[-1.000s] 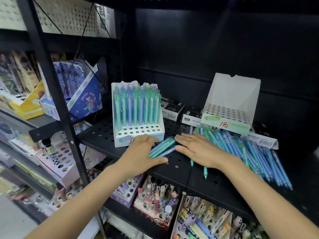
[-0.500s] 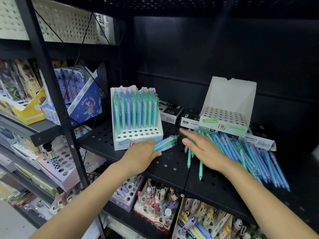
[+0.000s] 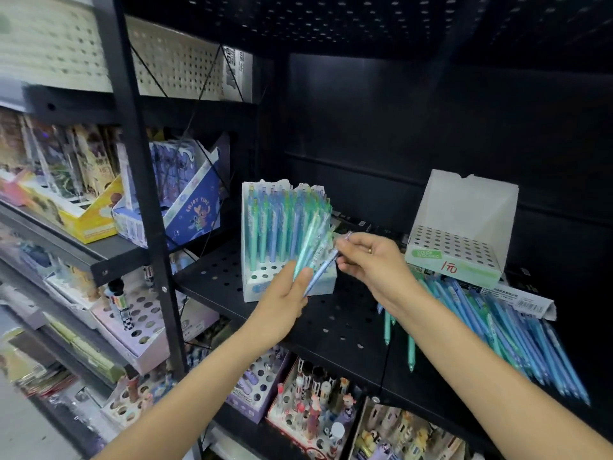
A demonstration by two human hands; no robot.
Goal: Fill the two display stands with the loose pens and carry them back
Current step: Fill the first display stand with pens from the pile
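I see the black perforated shelf [image 3: 331, 327] spread beneath both hands. To the right of my right hand [image 3: 374, 263] and a little behind it stands the empty display stand [image 3: 464, 240], white, its holed deck bare, its back flap raised. Just beyond my left hand [image 3: 285, 303] stands the other display stand [image 3: 285, 234], its back rows packed with upright blue and green pens, its front rows of holes open. Right of and below my right wrist lies the heap of loose pens [image 3: 517, 333], fanned across the shelf, with two green ones apart from it, nearer the wrist. My left grip is curled round a small bundle of pens [image 3: 315, 257], their upper ends leaning up and right in front of the filled stand. My right grip pinches the top end of one pale blue pen in that bundle, thumb and forefinger closed on it, the other fingers loosely bent.
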